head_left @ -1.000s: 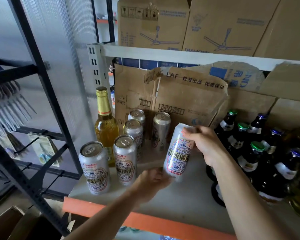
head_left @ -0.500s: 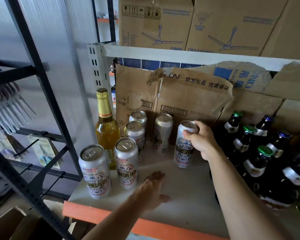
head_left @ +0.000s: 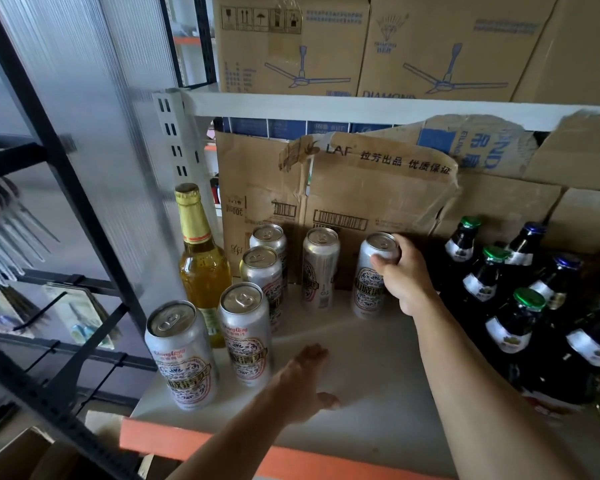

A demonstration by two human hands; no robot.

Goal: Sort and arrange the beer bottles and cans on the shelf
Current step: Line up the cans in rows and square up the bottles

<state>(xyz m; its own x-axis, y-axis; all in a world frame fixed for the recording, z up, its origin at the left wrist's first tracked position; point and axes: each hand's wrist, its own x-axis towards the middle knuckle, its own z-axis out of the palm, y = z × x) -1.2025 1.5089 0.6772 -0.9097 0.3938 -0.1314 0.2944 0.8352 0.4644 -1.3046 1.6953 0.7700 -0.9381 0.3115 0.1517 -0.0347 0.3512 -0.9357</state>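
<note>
Can [head_left: 369, 292] stands upright mid-frame on the white shelf [head_left: 378, 375], right of another silver can [head_left: 321, 268] before torn cardboard [head_left: 378, 188], the right hand [head_left: 404, 277] gripping its top; the left hand [head_left: 302, 386] spreads open and empty at lower centre. Placing looks nearly done: next, I judge, let go without tipping the thin, smooth cylinder, minding the dark glass bottles [head_left: 513, 323] crowded at right.

The right hand [head_left: 400, 275] grips the top of a silver can [head_left: 369, 292], which stands upright on the white shelf [head_left: 378, 393]. Just behind the grip is a torn cardboard box [head_left: 378, 188]. Left of it, apart, stands another can [head_left: 320, 268], then four more cans [head_left: 245, 334] and a gold-necked bottle [head_left: 201, 265]. Right of it crowd dark bottles [head_left: 513, 327]. Nearer than the grip, the left hand [head_left: 302, 386] spreads its fingers, seemingly just above the shelf.
</note>
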